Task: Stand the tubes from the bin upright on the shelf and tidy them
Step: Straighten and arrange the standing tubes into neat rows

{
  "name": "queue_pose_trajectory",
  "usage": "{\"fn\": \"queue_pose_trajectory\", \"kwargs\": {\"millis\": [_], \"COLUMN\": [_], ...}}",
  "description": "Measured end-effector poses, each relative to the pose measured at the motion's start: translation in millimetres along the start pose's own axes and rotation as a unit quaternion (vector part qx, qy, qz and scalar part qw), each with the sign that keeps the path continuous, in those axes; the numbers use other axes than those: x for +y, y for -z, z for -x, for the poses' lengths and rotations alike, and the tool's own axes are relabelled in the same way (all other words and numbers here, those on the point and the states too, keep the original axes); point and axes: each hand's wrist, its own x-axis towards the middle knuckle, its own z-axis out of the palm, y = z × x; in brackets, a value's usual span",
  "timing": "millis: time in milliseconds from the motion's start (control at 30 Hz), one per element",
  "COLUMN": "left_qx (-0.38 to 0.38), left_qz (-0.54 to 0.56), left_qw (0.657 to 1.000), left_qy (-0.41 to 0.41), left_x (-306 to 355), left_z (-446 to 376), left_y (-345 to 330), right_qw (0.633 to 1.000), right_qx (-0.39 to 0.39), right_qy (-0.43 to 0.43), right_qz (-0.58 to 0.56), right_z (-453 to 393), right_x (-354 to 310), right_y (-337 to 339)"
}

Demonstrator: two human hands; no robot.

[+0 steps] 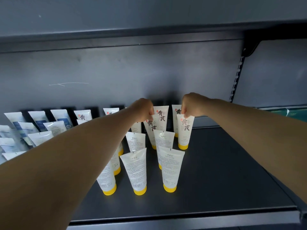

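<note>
- Toward the shelf's [224, 171] left end stand your blue-labelled white tubes [39, 120], in rows running from the back wall out toward the front edge; the ones nearest the front are partly cut off by the frame and by your left forearm.
- Your left hand [143, 110] reaches over the middle of the shelf, fingers curled down, pinching the flat top seam of a yellow-capped tube [152, 130] with dark brush lettering. That tube stands cap-down, second row from the back wall, leaning slightly.
- Just in front of it, nearer the front edge, the other yellow-capped tubes [137, 170] stand cap-down in short columns with their printed backs toward you; the leftmost column is partly hidden under your left arm.
- The front three of these sit side by side but apart, well back from the shelf's front edge.
- Against the back wall, more lettered tubes [161, 115] stand upright in a row behind both hands.
- Your right hand [192, 105] is curled the same way, thumb and fingers pinching the top seam of another lettered tube [184, 131]. It stands upright on its yellow cap, at the right end of the second row, just in front of the back-row tube.
- The right half of the shelf is dark bare metal up to the slotted upright [236, 77] at the back right corner.
</note>
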Motion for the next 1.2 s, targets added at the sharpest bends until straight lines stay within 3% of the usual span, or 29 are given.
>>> {"fn": "queue_pose_trajectory", "kwargs": {"millis": [800, 1000, 1200], "left_qx": [0.02, 0.041, 0.066], "left_qz": [0.058, 0.078, 0.092], "left_qw": [0.998, 0.996, 0.992], "left_qy": [0.005, 0.027, 0.056], "left_x": [24.9, 1.2, -37.0], "left_z": [-11.5, 12.9, 41.4], "left_y": [-1.9, 18.2, 39.0], "right_qw": [1.0, 0.999, 0.995], "right_qx": [0.0, -0.014, 0.046], "right_qy": [-0.004, 0.02, 0.031], "right_qz": [-0.022, -0.023, -0.078], "right_z": [2.3, 9.9, 20.7], "right_x": [-1.8, -0.4, -28.0], "right_y": [0.6, 10.8, 35.0]}}
